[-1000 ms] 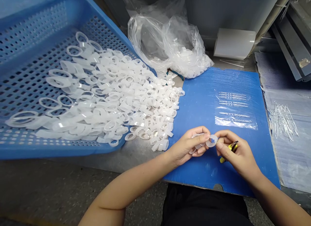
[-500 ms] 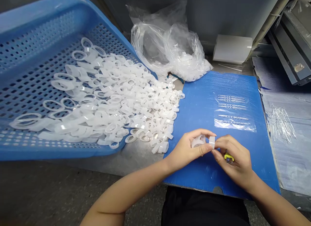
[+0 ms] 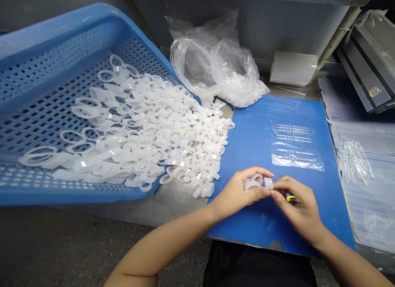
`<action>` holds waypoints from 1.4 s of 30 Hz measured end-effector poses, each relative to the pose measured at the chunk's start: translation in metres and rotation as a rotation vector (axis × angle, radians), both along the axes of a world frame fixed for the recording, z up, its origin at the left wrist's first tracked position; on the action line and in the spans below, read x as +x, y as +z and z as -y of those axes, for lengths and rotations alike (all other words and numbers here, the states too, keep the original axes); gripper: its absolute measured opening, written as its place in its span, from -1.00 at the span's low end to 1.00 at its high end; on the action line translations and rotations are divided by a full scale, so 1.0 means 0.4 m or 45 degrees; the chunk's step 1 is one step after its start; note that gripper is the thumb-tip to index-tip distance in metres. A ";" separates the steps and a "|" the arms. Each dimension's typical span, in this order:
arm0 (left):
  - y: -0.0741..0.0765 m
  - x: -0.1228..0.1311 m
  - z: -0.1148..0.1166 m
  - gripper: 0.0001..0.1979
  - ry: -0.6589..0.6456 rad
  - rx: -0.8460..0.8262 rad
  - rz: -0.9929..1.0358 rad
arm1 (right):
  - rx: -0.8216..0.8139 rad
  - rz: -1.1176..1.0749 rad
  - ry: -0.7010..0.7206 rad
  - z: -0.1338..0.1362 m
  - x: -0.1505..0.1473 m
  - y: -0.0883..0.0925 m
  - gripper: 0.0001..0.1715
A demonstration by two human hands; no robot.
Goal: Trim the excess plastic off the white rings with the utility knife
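Several translucent white plastic rings [image 3: 253,181] sit in my left hand [image 3: 242,188], its fingers curled around them. One more white ring [image 3: 268,184] is between the two hands, pinched at the fingertips of both. My right hand [image 3: 294,200] is closed, with a small yellow tool [image 3: 291,198] tucked in its palm. Most of that tool is hidden by the fingers, so its kind cannot be made out. Both hands are above the blue board [image 3: 247,143]. To their left, a large heap of the same rings [image 3: 185,135] spills from a tipped blue basket [image 3: 101,19].
A clear plastic bag [image 3: 216,69] holding more white pieces stands behind the heap. On the board lies a clear packet [image 3: 296,155] with thin clear sticks. More clear sticks [image 3: 356,159] lie at right. A white roll [image 3: 293,68] and a grey metal unit [image 3: 367,61] are at the back.
The view has tipped up slightly, so the surroundings sit lower in the picture. The ring between my fingertips has turned a little, and less of the yellow tool shows.
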State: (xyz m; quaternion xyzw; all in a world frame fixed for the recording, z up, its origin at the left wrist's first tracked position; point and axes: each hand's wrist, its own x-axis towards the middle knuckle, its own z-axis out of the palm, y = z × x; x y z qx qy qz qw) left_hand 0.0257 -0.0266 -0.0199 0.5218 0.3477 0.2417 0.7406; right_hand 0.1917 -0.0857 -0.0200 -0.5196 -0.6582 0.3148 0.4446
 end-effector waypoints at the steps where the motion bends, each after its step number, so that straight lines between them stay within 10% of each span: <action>1: -0.006 0.002 0.002 -0.58 -0.033 -0.061 0.034 | 0.119 0.123 0.000 0.001 -0.002 -0.004 -0.82; 8: 0.007 0.017 -0.074 -0.71 0.129 -0.050 0.134 | 0.319 0.289 -0.100 -0.002 -0.005 -0.026 -0.83; 14: 0.121 0.030 -0.418 -0.69 0.526 0.947 -0.551 | 0.312 0.265 -0.093 0.000 -0.007 -0.034 -0.83; 20: 0.195 0.088 -0.665 -0.54 0.573 1.205 -0.829 | 0.343 0.327 -0.117 0.005 -0.005 -0.046 -0.83; 29: 0.146 0.147 -0.680 -0.65 0.284 1.122 -1.036 | 0.301 0.286 -0.179 0.011 -0.011 -0.043 -0.80; 35: 0.185 0.202 -0.615 -0.70 0.247 1.137 -0.745 | 0.288 0.289 -0.169 0.014 -0.006 -0.055 -0.80; 42: 0.233 0.017 -0.493 -0.83 0.633 1.297 -0.735 | 0.355 0.355 -0.050 0.009 0.002 -0.050 -0.83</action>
